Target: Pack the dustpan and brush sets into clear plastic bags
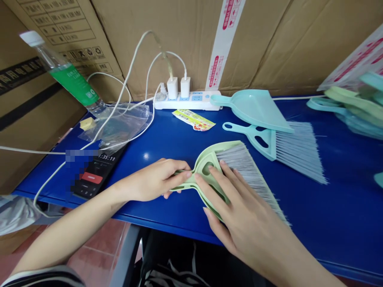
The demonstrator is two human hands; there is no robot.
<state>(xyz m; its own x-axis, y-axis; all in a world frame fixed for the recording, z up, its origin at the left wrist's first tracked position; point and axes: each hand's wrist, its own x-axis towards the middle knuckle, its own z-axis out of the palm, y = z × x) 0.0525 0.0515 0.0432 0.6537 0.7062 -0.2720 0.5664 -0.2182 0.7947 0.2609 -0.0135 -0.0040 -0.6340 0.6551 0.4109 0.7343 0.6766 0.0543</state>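
Note:
A light green hand brush [243,161] with grey bristles lies inside a matching green dustpan [220,146], close to the desk's front edge. My left hand [152,179] is closed around their stacked handles, thumb on top. Stretched flat over the brush head is my right hand [242,211], its fingers slightly spread and touching the green plastic. Part of the pan's right side is hidden beneath it. Behind them, a light blue dustpan [257,105] partly overlaps a blue brush [302,147] with pale bristles.
More blue and green dustpan sets [353,105] are piled at the right. A white power strip [191,101] with chargers and looping cables stands against cardboard. A water bottle [74,85], plastic bag [122,121] and phone [97,171] are at left; a yellow label [193,118] lies behind.

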